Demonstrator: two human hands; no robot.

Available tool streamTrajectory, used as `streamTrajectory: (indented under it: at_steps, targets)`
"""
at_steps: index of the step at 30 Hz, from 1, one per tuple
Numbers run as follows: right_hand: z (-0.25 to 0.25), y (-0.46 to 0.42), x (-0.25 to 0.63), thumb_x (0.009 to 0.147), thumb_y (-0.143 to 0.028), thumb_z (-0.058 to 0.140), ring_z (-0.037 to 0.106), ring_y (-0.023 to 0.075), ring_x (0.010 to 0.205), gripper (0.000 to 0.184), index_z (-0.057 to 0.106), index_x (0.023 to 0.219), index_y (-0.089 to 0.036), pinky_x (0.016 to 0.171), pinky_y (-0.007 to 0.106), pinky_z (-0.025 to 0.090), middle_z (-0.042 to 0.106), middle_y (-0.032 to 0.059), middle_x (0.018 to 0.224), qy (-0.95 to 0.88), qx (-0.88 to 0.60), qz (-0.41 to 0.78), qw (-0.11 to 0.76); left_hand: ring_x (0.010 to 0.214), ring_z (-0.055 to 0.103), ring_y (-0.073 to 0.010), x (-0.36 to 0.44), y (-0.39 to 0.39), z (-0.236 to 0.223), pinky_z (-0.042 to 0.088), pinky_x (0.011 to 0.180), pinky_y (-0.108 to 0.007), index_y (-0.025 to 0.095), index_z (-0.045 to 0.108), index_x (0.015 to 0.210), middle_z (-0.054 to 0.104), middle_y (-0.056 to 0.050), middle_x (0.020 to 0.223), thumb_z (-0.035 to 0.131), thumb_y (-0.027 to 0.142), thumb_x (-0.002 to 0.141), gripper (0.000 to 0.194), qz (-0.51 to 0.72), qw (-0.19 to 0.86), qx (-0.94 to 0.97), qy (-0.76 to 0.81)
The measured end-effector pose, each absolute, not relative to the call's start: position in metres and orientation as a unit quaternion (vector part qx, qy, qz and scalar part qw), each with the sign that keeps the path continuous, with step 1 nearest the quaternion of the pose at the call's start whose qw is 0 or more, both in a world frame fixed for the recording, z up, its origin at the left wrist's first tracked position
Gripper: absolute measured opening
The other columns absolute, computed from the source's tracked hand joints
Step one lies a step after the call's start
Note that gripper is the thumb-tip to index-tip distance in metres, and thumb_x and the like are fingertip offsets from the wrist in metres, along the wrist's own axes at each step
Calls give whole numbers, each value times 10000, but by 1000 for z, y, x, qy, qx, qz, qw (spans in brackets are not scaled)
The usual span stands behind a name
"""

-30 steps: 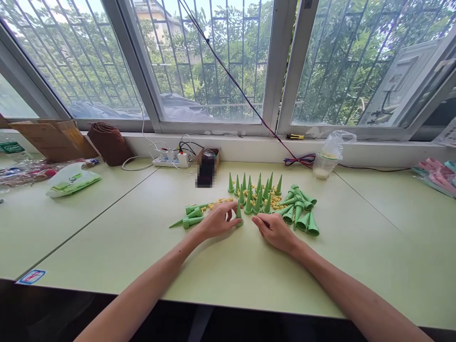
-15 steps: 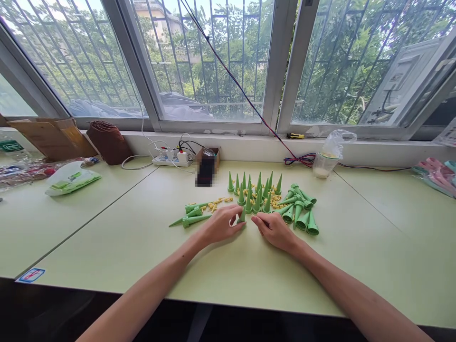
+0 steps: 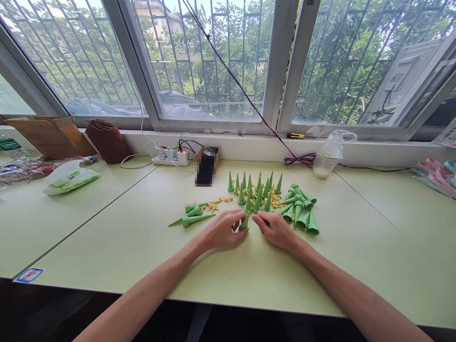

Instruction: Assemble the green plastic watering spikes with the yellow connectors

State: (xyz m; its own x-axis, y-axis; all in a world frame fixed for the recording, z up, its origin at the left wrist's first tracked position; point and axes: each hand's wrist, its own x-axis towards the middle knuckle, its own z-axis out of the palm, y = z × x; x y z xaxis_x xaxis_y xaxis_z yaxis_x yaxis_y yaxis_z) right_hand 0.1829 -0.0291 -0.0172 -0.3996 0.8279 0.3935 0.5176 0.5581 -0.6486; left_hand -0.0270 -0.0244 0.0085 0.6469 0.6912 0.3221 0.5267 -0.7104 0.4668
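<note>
My left hand (image 3: 228, 229) has its thumb and fingers closed round a green plastic cone (image 3: 244, 222), which stands nearly upright with its tip leaning a little right. Just to the right, my right hand (image 3: 273, 229) is closed in a pinch; whatever sits between its fingertips is too small or hidden to name. Beyond both hands stands a group of upright green cones (image 3: 257, 202), with small yellow pieces (image 3: 277, 201) scattered among them. More green cones lie in a heap (image 3: 298, 209) by my right hand. A few others (image 3: 195, 219) lie left of my left hand, beside more yellow pieces (image 3: 213, 205).
A phone-like dark object (image 3: 204, 172) leans on a small box at the back. Behind it to the left is a power strip (image 3: 170, 160). A plastic cup with a bag (image 3: 322, 166) stands back right. A green-white packet (image 3: 72, 177) lies at left.
My left hand has moved slightly right and nearer to me with the cone, bringing it closer to my right hand. The right hand has barely shifted.
</note>
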Motion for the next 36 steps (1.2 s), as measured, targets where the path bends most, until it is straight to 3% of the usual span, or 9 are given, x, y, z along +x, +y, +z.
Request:
streamTrajectory:
  at_steps: [9, 15, 21, 29, 36]
  targets:
    - [-9, -22, 184, 995, -259, 447, 551, 148, 671, 203, 557, 839, -190, 631, 242, 365, 631, 25, 766, -847, -390, 165, 320, 564, 386, -103, -17, -45, 10, 328, 530, -241, 196, 409, 689, 473, 24, 658, 546, 175, 758, 155, 237, 201, 909, 278]
    - [22, -12, 175, 981, -190, 459, 541, 128, 602, 190, 587, 843, -172, 632, 234, 388, 594, 1, 688, -864, -364, 178, 299, 547, 363, -88, -13, -55, 7, 319, 517, -226, 192, 406, 694, 471, 31, 674, 552, 194, 746, 154, 232, 201, 914, 264]
    - [38, 1, 143, 970, -149, 495, 558, 132, 632, 139, 633, 985, -139, 672, 237, 416, 604, 3, 681, -876, -356, 186, 268, 522, 373, -80, -10, -58, 3, 307, 495, -217, 192, 362, 670, 462, 39, 633, 558, 166, 706, 201, 242, 216, 910, 258]
    - [27, 33, 91, 968, -119, 499, 590, 171, 848, 228, 639, 1143, -158, 727, 250, 410, 622, 98, 1001, -925, -320, 112, 172, 496, 326, -69, -8, -58, -1, 277, 470, -225, 190, 334, 651, 419, 46, 618, 561, 127, 660, 235, 270, 234, 904, 236]
    - [26, 46, 66, 948, -139, 498, 576, 156, 779, 164, 642, 1013, -182, 640, 245, 376, 568, 79, 1051, -936, -330, 58, 105, 491, 329, -69, -10, -55, -3, 295, 457, -218, 190, 378, 663, 415, 40, 614, 553, 115, 669, 190, 285, 252, 902, 205]
